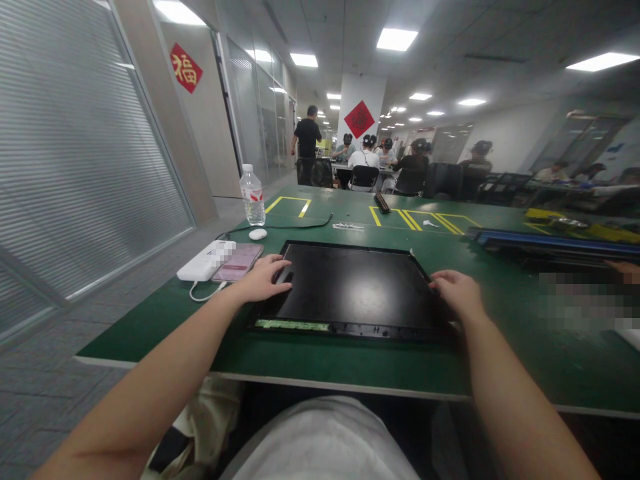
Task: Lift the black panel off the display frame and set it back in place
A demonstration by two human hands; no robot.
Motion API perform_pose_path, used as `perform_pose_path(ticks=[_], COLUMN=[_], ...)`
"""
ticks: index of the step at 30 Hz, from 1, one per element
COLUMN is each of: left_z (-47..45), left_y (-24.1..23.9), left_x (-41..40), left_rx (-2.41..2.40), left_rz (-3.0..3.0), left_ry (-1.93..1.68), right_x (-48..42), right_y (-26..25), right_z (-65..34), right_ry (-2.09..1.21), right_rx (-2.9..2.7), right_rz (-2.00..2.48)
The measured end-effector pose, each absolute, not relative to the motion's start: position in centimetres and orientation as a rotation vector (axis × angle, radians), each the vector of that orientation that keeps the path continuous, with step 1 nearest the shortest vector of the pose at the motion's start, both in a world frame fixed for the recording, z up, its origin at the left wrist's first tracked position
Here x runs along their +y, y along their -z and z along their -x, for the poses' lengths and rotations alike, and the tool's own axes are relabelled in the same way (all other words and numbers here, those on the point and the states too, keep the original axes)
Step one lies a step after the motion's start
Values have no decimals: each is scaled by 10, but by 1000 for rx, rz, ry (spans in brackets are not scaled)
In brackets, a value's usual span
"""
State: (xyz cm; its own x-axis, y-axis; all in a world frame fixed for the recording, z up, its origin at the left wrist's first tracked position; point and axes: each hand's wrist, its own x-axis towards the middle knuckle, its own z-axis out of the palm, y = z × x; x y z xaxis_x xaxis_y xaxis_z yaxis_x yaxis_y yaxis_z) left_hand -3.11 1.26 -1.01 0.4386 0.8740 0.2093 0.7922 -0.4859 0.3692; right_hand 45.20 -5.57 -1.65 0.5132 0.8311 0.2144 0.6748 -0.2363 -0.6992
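Observation:
A flat black display panel lies on the green table directly in front of me. Along its near edge runs a light green strip, probably a circuit board, beside a row of small dark parts. My left hand rests at the panel's left edge, with thumb and fingers spread apart over the rim and screen. At the opposite edge, my right hand pinches the frame between thumb and fingers; part of its grip is hidden behind the hand.
Left of the panel are a white power bank, a pinkish phone, a white oval case and a water bottle. Dark strips lie farther back. Another long panel and a co-worker's hand are at right.

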Motion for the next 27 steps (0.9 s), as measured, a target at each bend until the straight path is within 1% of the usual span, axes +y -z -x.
perform_pose_path(ticks=[3, 6, 11, 15, 27], left_z=[33, 34, 36, 37, 28], left_y=[2, -4, -9, -11, -18], left_x=[7, 3, -1, -3, -11], left_rx=[1297, 1204, 1082, 1031, 895], left_rz=[-2511, -2503, -2514, -2506, -2535], left_ry=[-468, -421, -331, -260, -371], right_x=[-54, -53, -52, -52, -55], right_y=[18, 20, 22, 23, 17], right_z=[-449, -443, -439, -440, -434], right_ry=[-250, -348, -511, -495, -497], right_rx=[-1361, -1501, -1595, -1611, -1563], right_rz=[1832, 1745, 1740, 1769, 1818])
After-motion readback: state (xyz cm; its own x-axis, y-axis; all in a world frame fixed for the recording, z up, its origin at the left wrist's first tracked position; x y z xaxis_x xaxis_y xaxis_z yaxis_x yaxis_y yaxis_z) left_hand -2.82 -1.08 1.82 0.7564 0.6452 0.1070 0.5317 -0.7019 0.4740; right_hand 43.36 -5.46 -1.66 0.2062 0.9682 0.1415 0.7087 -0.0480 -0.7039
